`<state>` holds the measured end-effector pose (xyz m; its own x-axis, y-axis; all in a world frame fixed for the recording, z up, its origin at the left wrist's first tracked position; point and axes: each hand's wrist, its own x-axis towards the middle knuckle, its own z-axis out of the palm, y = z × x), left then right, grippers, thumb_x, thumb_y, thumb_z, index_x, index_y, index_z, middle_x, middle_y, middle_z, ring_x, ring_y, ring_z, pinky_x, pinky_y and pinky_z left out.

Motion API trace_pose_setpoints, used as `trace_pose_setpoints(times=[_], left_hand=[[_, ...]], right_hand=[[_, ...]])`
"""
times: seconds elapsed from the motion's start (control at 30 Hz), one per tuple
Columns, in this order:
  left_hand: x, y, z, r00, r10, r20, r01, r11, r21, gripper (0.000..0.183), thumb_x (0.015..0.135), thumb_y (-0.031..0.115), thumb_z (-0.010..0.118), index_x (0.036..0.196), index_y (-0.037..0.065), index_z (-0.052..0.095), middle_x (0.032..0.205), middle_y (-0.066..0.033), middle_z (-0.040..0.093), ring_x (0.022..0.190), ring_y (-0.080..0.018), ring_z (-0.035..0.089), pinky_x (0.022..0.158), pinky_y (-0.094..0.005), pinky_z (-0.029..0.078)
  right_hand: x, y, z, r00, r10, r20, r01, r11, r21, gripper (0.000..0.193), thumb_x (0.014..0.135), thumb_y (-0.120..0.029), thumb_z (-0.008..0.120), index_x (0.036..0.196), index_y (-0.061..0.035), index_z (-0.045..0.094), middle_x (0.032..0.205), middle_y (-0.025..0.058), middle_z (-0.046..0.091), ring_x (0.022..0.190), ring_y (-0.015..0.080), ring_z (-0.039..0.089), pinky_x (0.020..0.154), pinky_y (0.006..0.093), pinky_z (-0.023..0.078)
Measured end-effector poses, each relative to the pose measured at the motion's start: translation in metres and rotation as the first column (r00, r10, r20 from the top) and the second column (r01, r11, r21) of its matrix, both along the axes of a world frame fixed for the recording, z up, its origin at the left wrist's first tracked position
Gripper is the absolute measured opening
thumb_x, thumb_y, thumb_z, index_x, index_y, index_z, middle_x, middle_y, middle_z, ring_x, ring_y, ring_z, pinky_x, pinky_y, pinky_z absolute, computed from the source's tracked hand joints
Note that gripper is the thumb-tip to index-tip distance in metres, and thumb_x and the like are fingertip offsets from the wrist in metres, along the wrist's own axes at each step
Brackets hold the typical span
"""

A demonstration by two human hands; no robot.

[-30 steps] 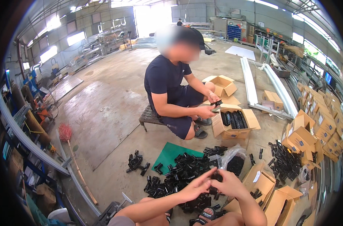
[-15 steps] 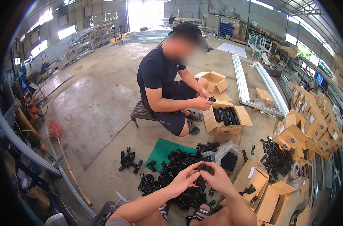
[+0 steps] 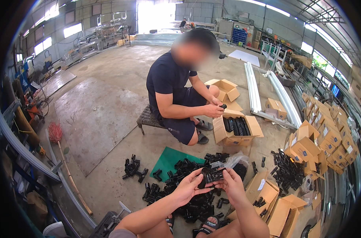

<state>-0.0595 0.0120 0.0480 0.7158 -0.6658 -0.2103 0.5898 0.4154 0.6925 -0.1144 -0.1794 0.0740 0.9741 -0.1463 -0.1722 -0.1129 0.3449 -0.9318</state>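
My left hand [image 3: 187, 187] and my right hand [image 3: 231, 185] are raised over a heap of fittings. Between them they hold a black tubular fitting [image 3: 214, 176]. Left fingers pinch its rounded dark end; right fingers and thumb grip the other end. Whether it is one piece or two, I cannot tell. Below my hands lies a big pile of black fittings [image 3: 192, 204], partly on a green sheet [image 3: 168, 158]. A clear plastic bag [image 3: 236, 160] lies just beyond my right hand.
A co-worker [image 3: 168, 83] on a woven stool holds a small black piece over a carton [image 3: 238, 139] of neatly stacked fittings. Open cartons [image 3: 285, 214] stand at my right, near another black pile [image 3: 287, 168] and stacked boxes [image 3: 329, 127]. A red broom [image 3: 55, 133] lies left.
The black fitting has turned and is now more visible between my hands. My right hand has shifted toward its right end. The view has tilted slightly.
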Motion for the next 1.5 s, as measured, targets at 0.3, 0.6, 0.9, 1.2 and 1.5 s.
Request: trace_pose_setpoints(times=[0.3, 0.6, 0.9, 1.2, 1.5], left_hand=[[0.001, 0.002, -0.006, 0.997, 0.08, -0.02, -0.081, 0.996, -0.045, 0.048, 0.106, 0.014, 0.054, 0.15, 0.01, 0.035, 0.13, -0.01, 0.059, 0.116, -0.0226, 0.064, 0.101, -0.0436, 0.057], [-0.006, 0.003, 0.002, 0.983, 0.166, 0.081, -0.167, 0.986, 0.004, 0.053, 0.104, 0.01, 0.058, 0.152, 0.016, 0.036, 0.12, -0.007, 0.059, 0.11, -0.0155, 0.061, 0.094, -0.0359, 0.058], [-0.009, 0.003, 0.001, 0.964, 0.164, 0.211, -0.178, 0.983, 0.05, 0.056, 0.102, 0.01, 0.061, 0.153, 0.014, 0.036, 0.133, -0.0102, 0.062, 0.109, -0.0155, 0.065, 0.09, -0.0323, 0.057], [-0.017, 0.001, 0.013, 0.89, -0.007, 0.455, -0.079, 0.982, 0.171, 0.076, 0.085, -0.011, 0.071, 0.15, 0.01, 0.039, 0.135, -0.0121, 0.06, 0.114, -0.0187, 0.063, 0.095, -0.0335, 0.056], [-0.02, 0.002, 0.016, 0.909, -0.045, 0.414, -0.07, 0.963, 0.259, 0.079, 0.085, -0.012, 0.072, 0.152, 0.013, 0.039, 0.132, -0.0144, 0.059, 0.114, -0.0193, 0.063, 0.095, -0.0325, 0.057]], right_hand=[[-0.004, 0.012, 0.005, 0.983, 0.099, 0.154, -0.094, 0.995, -0.039, 0.022, 0.104, -0.012, 0.055, 0.122, 0.0011, 0.054, 0.116, 0.0144, 0.064, 0.105, 0.027, 0.07, 0.094, 0.0364, 0.057], [-0.007, 0.011, -0.012, 0.987, 0.156, -0.043, -0.154, 0.986, 0.061, 0.027, 0.097, -0.01, 0.068, 0.123, -0.0049, 0.059, 0.114, 0.0055, 0.061, 0.103, 0.0136, 0.063, 0.083, 0.0299, 0.056], [-0.009, 0.01, 0.003, 0.988, 0.151, 0.044, -0.156, 0.977, 0.145, 0.066, 0.089, 0.001, 0.072, 0.149, -0.0065, 0.044, 0.119, 0.0088, 0.062, 0.103, 0.0162, 0.064, 0.089, 0.0279, 0.053], [-0.008, 0.016, -0.009, 0.991, 0.022, 0.129, 0.015, 0.96, -0.278, 0.051, 0.09, -0.004, 0.073, 0.137, -0.0033, 0.055, 0.111, 0.0077, 0.066, 0.1, 0.014, 0.063, 0.087, 0.0279, 0.054], [-0.012, 0.018, 0.0, 0.992, 0.03, 0.122, 0.016, 0.934, -0.356, 0.051, 0.087, -0.008, 0.078, 0.133, -0.0003, 0.059, 0.111, 0.0086, 0.069, 0.095, 0.0137, 0.068, 0.083, 0.0293, 0.056]])
